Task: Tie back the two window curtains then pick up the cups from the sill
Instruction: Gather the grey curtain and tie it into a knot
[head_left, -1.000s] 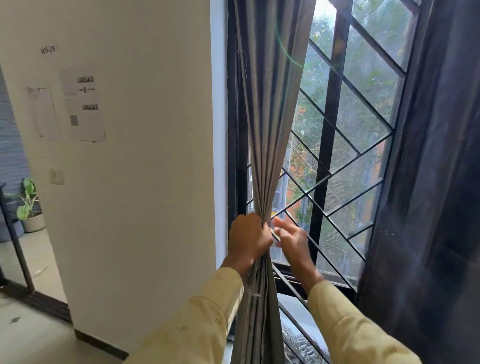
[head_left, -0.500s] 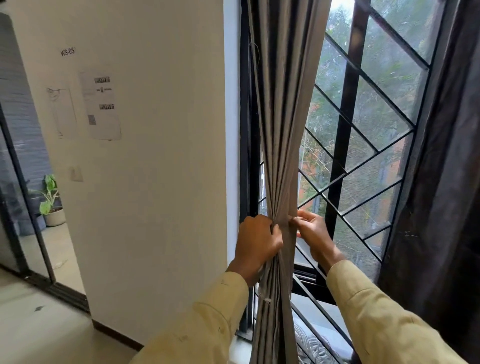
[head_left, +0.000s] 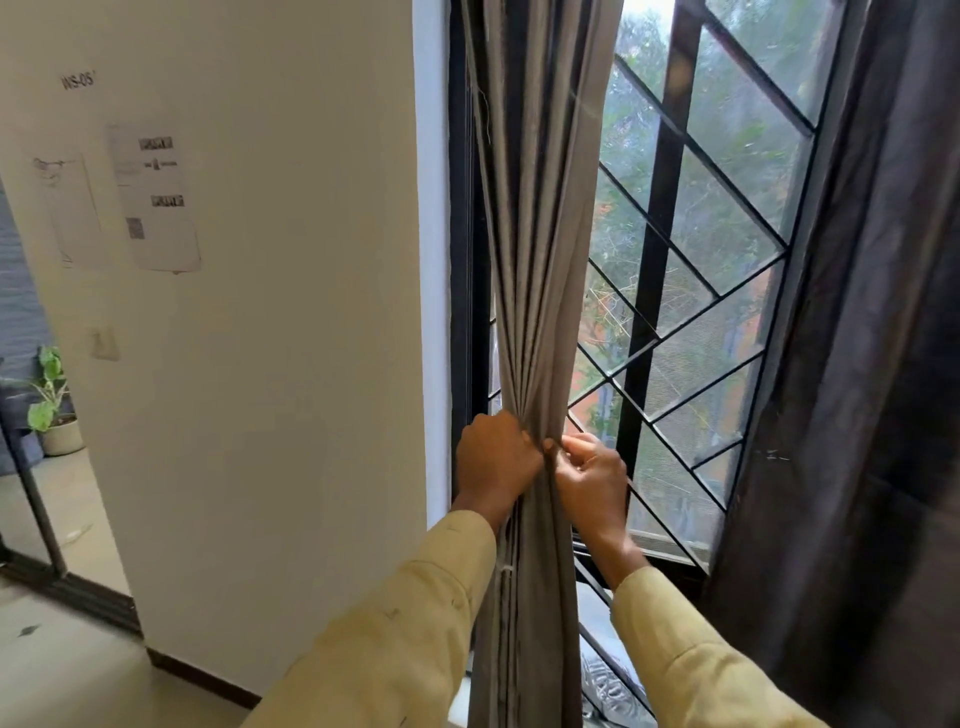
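both sets of fingers (head_left: 584, 460) are curled tight on the grey curtain (head_left: 540, 249): left hand (head_left: 496, 457) fists the bunched folds, right hand (head_left: 592, 480) pinches them just beside it. curtain gathered at left window frame (head_left: 460, 260). dark curtain (head_left: 857, 364) hangs loose at right.

Gathered curtain (head_left: 540, 260) hangs between wall (head_left: 291, 312) and window grille (head_left: 691, 291).

Left grip (head_left: 496, 457) clutches bunched grey curtain (head_left: 540, 260); right grip (head_left: 592, 478) pinches it alongside (dark curtain (head_left: 857, 364) hangs loose at right)
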